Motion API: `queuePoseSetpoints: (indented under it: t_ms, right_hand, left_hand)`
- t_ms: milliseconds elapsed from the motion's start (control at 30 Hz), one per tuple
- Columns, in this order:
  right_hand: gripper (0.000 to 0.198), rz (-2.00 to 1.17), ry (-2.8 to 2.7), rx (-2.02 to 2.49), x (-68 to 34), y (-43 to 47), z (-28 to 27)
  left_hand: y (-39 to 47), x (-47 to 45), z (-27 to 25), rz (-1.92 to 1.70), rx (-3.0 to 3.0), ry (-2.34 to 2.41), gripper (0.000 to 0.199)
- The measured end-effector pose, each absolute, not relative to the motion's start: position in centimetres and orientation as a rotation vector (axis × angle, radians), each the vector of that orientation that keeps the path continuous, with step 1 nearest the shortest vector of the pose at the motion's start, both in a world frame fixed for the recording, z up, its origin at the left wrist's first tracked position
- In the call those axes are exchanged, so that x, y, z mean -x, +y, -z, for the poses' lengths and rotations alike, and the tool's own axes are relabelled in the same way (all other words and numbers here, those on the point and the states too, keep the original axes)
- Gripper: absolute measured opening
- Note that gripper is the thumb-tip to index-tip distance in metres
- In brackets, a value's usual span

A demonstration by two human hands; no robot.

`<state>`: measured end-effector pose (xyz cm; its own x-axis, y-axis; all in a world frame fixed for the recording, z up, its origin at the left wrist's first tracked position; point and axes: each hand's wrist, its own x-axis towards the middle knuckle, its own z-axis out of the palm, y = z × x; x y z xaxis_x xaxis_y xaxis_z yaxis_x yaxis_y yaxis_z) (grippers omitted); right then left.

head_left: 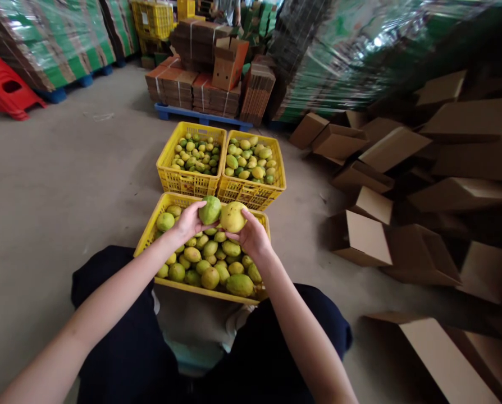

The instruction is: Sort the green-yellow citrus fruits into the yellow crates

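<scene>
Grey floor (86, 207) surrounds latticed crates (191, 183); left hand (188, 220) grips rounded green fruit (210, 211); right hand (254, 237) grips speckled yellow fruit (233, 217).

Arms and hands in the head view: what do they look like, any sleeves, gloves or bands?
The left hand and right hand are ungloved. The left forearm and right forearm are bare; no sleeves, watch or wristband show.

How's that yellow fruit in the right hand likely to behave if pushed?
The yellow fruit would probably roll, since its outline is nearly round. It seems firm: no sag shows in the right hand. Its skin looks fairly smooth, so it may be slightly slippery.
</scene>
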<state>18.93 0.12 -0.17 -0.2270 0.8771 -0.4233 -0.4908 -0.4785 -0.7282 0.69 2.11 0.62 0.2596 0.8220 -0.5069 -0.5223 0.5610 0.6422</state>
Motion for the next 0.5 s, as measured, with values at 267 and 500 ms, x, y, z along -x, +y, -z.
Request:
queuePoseSetpoints:
  t_ms: [267,500]
  right_hand:
    - [0.038,-1.876,-0.383,1.072,-18.6,0.4,-0.5]
    - [0.043,-1.887,-0.509,1.080,-18.6,0.4,1.0]
  left_hand:
    - [2.0,-0.3,0.1,-0.724,-0.618,1.042,0.071]
    - [2.7,0.2,2.9,-0.834,-0.592,0.872,0.062]
